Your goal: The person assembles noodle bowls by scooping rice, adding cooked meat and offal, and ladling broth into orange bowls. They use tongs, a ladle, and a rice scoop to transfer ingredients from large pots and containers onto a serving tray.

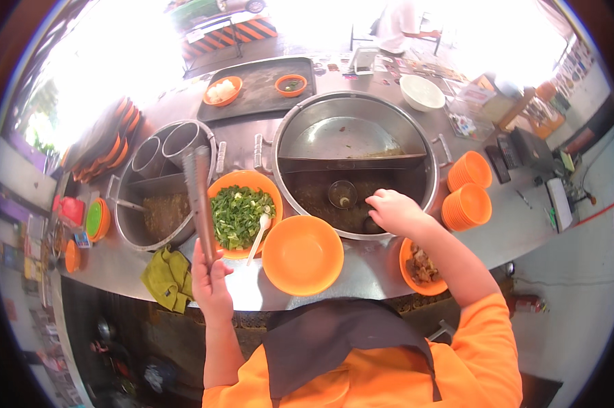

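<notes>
My left hand [213,282] is closed round long metal tongs [199,197], which point up and away past a bowl of chopped green onions [235,214]. A white spoon [259,234] leans in the greens. Over the near right rim of the large round divided pot [283,129], my right hand [394,212] has its fingers bent together; what they grip, if anything, is hidden. A small round cup-like vessel [342,194] sits in the dark broth left of it. Between my hands an orange bowl [303,256] shows nothing inside. A bowl of brown meat pieces [424,265] lies below my right forearm.
A smaller divided pot [126,221] stands left, beside a green cloth [169,277]. Stacked orange bowls [467,206] are on the right. Behind are a dark tray [259,85] with two small bowls and a white bowl [422,92]. A person [396,27] is beyond the counter.
</notes>
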`<state>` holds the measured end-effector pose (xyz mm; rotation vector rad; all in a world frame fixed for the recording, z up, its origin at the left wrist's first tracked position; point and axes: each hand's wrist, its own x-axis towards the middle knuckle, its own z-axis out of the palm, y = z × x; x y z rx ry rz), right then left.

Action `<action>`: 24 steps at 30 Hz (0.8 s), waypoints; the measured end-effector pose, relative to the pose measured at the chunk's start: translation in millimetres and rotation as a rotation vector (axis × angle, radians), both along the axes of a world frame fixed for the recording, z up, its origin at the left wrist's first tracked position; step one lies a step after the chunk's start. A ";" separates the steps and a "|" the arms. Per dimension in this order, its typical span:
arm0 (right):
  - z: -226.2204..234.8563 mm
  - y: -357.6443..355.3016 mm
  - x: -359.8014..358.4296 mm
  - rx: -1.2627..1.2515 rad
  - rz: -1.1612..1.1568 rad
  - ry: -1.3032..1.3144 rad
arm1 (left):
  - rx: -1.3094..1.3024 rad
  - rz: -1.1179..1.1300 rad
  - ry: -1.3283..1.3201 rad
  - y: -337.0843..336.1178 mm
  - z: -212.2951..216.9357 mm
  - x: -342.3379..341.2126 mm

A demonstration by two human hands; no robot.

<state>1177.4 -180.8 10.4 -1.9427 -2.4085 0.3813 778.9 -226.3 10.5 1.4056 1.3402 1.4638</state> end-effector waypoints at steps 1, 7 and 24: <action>-19.1 23.8 -3.6 -0.084 0.009 -0.122 | 0.003 0.054 -0.003 -3.6 -5.6 -9.3; -144.1 107.9 17.4 -0.421 -0.031 -0.569 | 0.033 0.479 0.035 -10.3 -69.0 -55.9; -186.7 148.9 30.6 -0.525 0.201 -0.846 | -0.061 0.809 0.081 3.2 -141.3 -67.5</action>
